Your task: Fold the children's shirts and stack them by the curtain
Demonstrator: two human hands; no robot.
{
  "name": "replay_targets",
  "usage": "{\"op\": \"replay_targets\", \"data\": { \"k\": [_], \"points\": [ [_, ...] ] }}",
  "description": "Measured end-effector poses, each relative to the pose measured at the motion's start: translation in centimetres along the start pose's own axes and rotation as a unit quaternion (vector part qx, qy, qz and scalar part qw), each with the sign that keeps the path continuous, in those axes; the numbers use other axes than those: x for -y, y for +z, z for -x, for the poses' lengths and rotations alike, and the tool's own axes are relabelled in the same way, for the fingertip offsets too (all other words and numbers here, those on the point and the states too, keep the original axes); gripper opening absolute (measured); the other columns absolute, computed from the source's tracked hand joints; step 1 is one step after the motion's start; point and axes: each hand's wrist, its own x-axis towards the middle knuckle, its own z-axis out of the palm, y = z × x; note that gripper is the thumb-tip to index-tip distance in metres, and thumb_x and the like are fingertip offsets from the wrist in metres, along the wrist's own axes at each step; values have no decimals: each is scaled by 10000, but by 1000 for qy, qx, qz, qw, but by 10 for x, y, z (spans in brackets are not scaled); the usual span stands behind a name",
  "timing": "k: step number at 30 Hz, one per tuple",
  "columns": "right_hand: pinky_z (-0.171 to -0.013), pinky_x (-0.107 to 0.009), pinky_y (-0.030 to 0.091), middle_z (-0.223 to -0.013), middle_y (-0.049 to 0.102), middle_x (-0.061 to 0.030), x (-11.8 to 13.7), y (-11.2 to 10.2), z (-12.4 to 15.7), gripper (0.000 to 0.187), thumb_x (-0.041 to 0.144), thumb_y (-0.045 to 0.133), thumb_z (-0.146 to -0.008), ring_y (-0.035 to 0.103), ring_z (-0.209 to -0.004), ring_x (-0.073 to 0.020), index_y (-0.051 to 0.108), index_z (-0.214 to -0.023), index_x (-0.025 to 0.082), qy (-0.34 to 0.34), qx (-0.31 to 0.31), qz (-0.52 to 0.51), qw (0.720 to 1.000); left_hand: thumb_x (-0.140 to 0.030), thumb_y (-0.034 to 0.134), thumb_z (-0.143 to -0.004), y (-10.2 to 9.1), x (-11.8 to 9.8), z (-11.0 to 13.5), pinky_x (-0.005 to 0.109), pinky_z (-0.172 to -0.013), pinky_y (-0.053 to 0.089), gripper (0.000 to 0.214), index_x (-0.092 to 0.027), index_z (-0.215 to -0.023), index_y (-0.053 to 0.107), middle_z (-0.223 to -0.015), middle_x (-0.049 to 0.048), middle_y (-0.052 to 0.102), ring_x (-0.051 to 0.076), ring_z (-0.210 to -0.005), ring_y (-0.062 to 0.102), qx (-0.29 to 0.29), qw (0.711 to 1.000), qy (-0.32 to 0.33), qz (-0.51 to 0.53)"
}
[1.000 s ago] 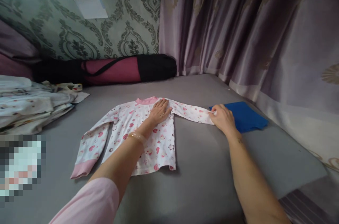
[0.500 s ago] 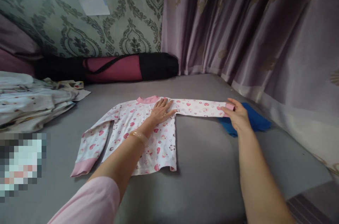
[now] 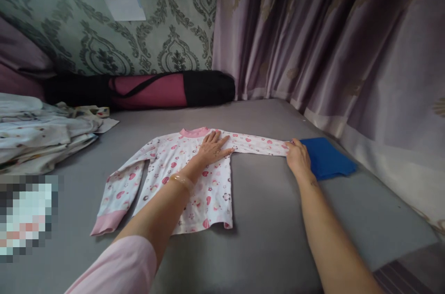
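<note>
A child's white long-sleeved shirt with pink hearts, a pink collar and pink cuffs lies spread on the grey bed surface. My left hand presses flat on its upper chest near the right shoulder, fingers apart. At the far end of the straightened right sleeve, my right hand is closed around the cuff area and hides the cuff. The other sleeve slants down to the left, its pink cuff visible. Just beyond my right hand lies a folded blue cloth.
At the left is a heap of light patterned clothes. A black and maroon long bag lies along the wall. Purple curtains hang down to the bed's right side. A blurred-out patch covers something at the lower left.
My right hand has moved a little left along the sleeve, now covering the pink cuff and exposing more of the blue cloth. My left hand stays pressed on the shirt.
</note>
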Motion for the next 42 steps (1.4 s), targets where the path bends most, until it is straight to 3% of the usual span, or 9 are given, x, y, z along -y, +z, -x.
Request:
{"op": "replay_targets", "data": {
  "k": [6,13,19,22,27,32,36,38,42],
  "points": [
    [-965,-487,331,-1343,500,-198,30,-14,-3,384,139,393,-882,469,-1192,-332,677,-1140,147,4,-26,101,995,-697,329,-873,-3,-2,2,499,-1109,231,631,-371,-1404,425,-1504,62,352,350,-1393,267,-5,1000,17,0],
    [-871,-290,390,-1106,699,-50,138,0,-59,322,257,403,-944,602,-1027,-204,699,-1070,247,-101,163,-68,979,-691,330,-876,-1,0,3,493,-1105,239,608,-379,-1382,458,-1474,74,369,338,-1372,296,-33,999,30,-1],
    [-787,-267,415,-956,723,-68,187,27,-91,148,244,606,-838,631,-926,-209,734,-907,218,-111,193,-66,973,-700,322,-871,-1,0,3,501,-1104,234,601,-399,-1371,465,-1465,79,377,333,-1375,286,-37,999,34,13],
    [-814,-293,414,-990,691,-109,190,36,-89,158,228,571,-863,611,-960,-230,718,-903,186,-107,174,-55,977,-718,307,-863,1,1,2,512,-1105,225,616,-404,-1368,468,-1467,80,383,333,-1383,277,-37,999,37,17],
    [-858,-303,419,-1095,619,-134,185,53,-75,308,157,379,-933,584,-1001,-219,656,-1069,159,-99,77,-68,990,-709,303,-871,4,3,0,501,-1117,208,622,-389,-1381,459,-1480,78,386,328,-1385,286,-27,999,41,12],
    [-954,-329,412,-1126,628,-166,173,53,-70,365,146,390,-888,569,-1084,-236,599,-1183,88,-124,105,-106,981,-706,315,-870,2,0,2,508,-1104,213,611,-401,-1380,456,-1476,94,392,342,-1385,289,-33,999,39,0],
    [-1045,-370,366,-1336,524,-183,154,45,-50,464,239,303,-920,463,-1259,-237,500,-1309,82,-178,114,-118,970,-716,336,-858,-1,-1,2,481,-1096,218,620,-405,-1381,453,-1475,97,393,339,-1372,308,-40,998,37,-17],
    [-1083,-459,309,-1406,467,-173,139,42,-35,529,353,267,-940,405,-1310,-272,448,-1369,103,-183,141,-71,970,-721,336,-854,-3,-1,3,468,-1089,225,623,-402,-1373,465,-1473,97,395,337,-1359,326,-45,998,36,-22],
    [-1049,-684,172,-1510,339,-119,109,37,-14,646,531,152,-936,255,-1378,-393,354,-1459,210,-58,157,30,985,-713,362,-853,-7,0,6,452,-1082,234,608,-395,-1355,491,-1470,96,400,332,-1345,342,-52,998,32,-23]
  ]
}}
